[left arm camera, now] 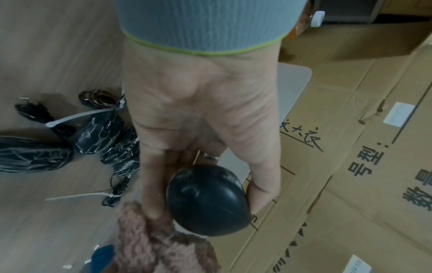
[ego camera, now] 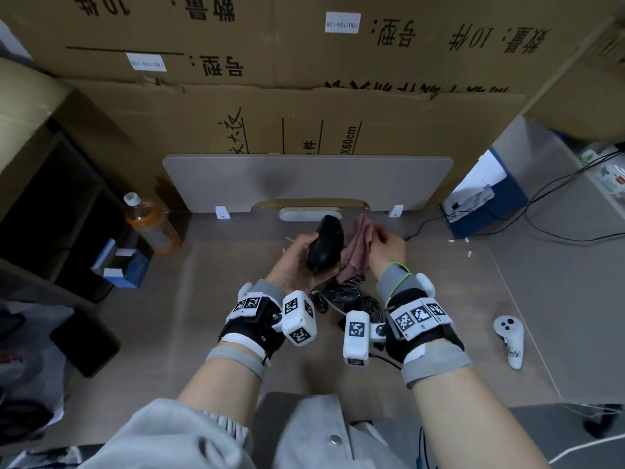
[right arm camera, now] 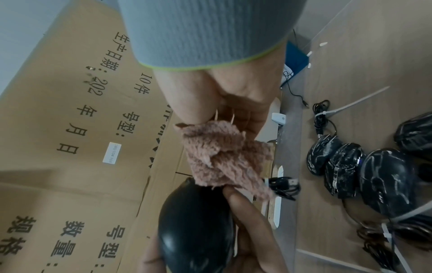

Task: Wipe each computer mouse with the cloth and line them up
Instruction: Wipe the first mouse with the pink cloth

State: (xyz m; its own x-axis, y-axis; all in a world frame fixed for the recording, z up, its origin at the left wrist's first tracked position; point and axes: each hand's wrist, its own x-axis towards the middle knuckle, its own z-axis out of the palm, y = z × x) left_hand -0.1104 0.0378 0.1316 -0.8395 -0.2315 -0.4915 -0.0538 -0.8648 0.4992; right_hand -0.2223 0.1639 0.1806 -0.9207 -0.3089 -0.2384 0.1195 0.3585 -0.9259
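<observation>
Grey sleeves (ego camera: 189,431) and marker-covered wrist bands fill the 6 o'clock edge of the head view. Above the counter (ego camera: 236,350), a glossy black mouse (ego camera: 324,247) is gripped by the left hand (ego camera: 297,262), its fingers (left arm camera: 149,184) curled round the body. At 3 o'clock of it, touching, a pink fluffy cloth (ego camera: 356,247) is pinched in the right hand (ego camera: 385,250). Several marbled black mice (left arm camera: 98,136) with tied cables are piled on the counter beneath the hands. A white controller (ego camera: 509,340) lies at 4 o'clock, an orange drink bottle (ego camera: 152,225) at 9 o'clock.
</observation>
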